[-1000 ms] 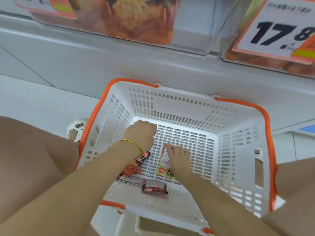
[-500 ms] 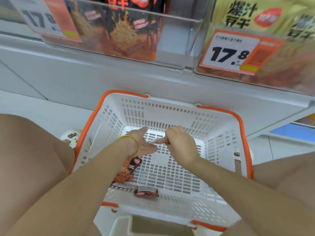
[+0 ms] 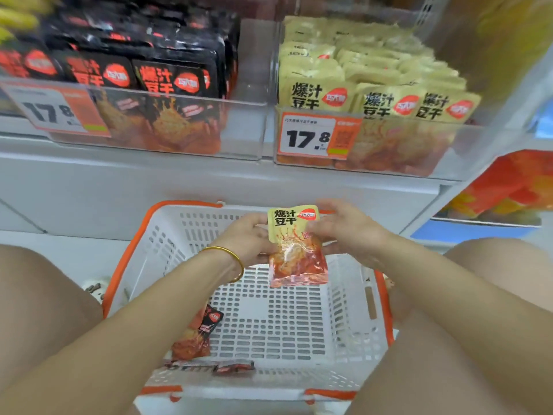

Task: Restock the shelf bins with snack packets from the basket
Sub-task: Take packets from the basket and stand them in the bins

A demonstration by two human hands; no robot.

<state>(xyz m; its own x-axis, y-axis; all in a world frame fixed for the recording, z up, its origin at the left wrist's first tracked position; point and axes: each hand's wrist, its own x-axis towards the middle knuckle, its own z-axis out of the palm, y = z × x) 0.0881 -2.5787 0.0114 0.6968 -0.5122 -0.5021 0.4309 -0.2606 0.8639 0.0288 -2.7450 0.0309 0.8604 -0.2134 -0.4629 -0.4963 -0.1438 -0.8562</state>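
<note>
A yellow-and-red snack packet point(image 3: 294, 250) hangs upright above the white basket point(image 3: 185, 235) with orange rim. My left hand point(image 3: 247, 239) holds its left edge and my right hand point(image 3: 344, 232) holds its right edge. On the basket floor at the near left lie a black-and-red packet point(image 3: 199, 333) and two small dark packets point(image 3: 221, 368). Above, on the shelf, a clear bin point(image 3: 242, 127) holds black packets and the clear bin point(image 3: 466, 151) to its right holds yellow packets like the one I hold.
Price tags reading 17.8 hang on the front of both bins: the left tag point(image 3: 57, 112) and the right tag point(image 3: 317, 136). My bare knees flank the basket. Another bin point(image 3: 508, 187) with orange packets sits lower right. The left bin has a gap at its right end.
Both hands rose out of the basket with the yellow packet, which lay on the basket floor a second ago. My view tilted up, revealing the shelf bins.
</note>
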